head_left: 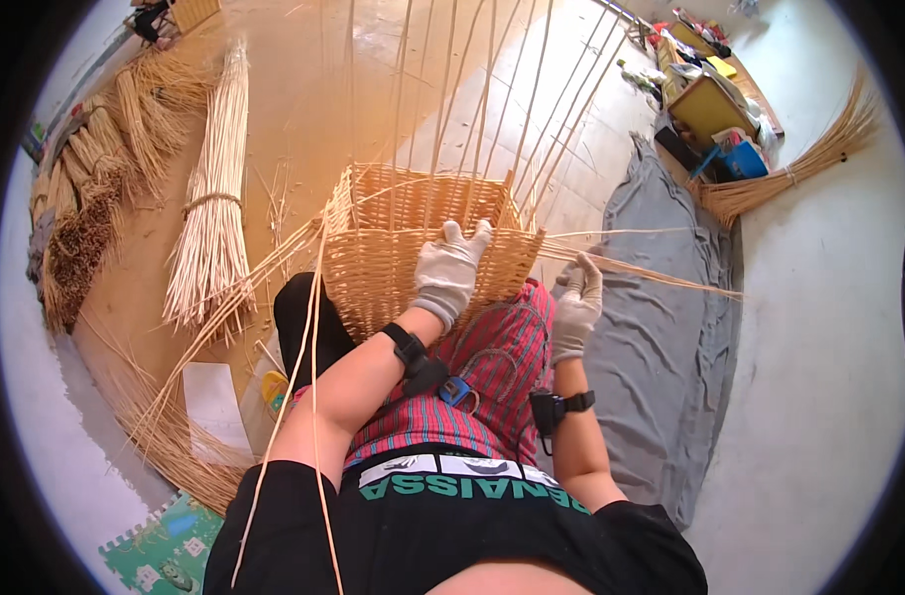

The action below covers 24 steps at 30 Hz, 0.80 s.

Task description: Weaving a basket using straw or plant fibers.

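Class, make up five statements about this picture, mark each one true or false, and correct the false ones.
1. The left hand touches the basket. True.
2. Both hands are bare. False: the left hand and the right hand wear pale gloves.
3. A tied bundle of pale sticks is to the left of the basket. True.
4. A lid covers the basket. False: its top is open.
5. A red rug lies to the right of the basket. False: a gray cloth lies there.
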Available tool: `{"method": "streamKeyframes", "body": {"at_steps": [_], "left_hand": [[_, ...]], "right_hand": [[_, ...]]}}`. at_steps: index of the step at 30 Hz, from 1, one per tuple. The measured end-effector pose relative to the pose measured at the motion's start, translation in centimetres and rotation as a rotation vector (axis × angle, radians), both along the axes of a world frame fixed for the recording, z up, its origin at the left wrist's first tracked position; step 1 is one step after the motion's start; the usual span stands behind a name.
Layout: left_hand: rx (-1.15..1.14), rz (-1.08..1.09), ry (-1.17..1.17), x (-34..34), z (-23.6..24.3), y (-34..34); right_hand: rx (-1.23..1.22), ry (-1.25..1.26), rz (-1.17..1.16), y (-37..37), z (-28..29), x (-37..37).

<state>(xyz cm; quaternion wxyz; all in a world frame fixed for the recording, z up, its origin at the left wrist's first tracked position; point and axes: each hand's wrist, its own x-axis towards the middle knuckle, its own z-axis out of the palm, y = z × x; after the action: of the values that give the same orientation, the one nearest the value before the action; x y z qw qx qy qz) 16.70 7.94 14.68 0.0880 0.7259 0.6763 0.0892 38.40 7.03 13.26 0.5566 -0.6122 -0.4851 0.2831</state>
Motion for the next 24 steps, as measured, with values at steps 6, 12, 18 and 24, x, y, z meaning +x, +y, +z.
{"method": "streamKeyframes", "body": {"at_steps": [6, 12, 18, 24], "left_hand": [[0.392, -0.024, -0.632, -7.2, -1.7, -5.3], [0.658, 0.369, -0.979, -17.3, -3.4, -6.6], [0.356, 0.25, -1.69, -20.0, -5.3, -7.7], [0.5, 0.425, -0.802, -20.0, -4.9, -9.9]], "right_hand": [[0.233, -0.741, 0.368, 2.6, -0.6, -6.5], [0.246, -0.384, 0.515, -3.0, 1.9, -17.5], [0.371, -0.5, 0.978, -8.1, 5.2, -28.0], [0.607, -0.088, 0.544, -3.8, 2.8, -22.5]]}}
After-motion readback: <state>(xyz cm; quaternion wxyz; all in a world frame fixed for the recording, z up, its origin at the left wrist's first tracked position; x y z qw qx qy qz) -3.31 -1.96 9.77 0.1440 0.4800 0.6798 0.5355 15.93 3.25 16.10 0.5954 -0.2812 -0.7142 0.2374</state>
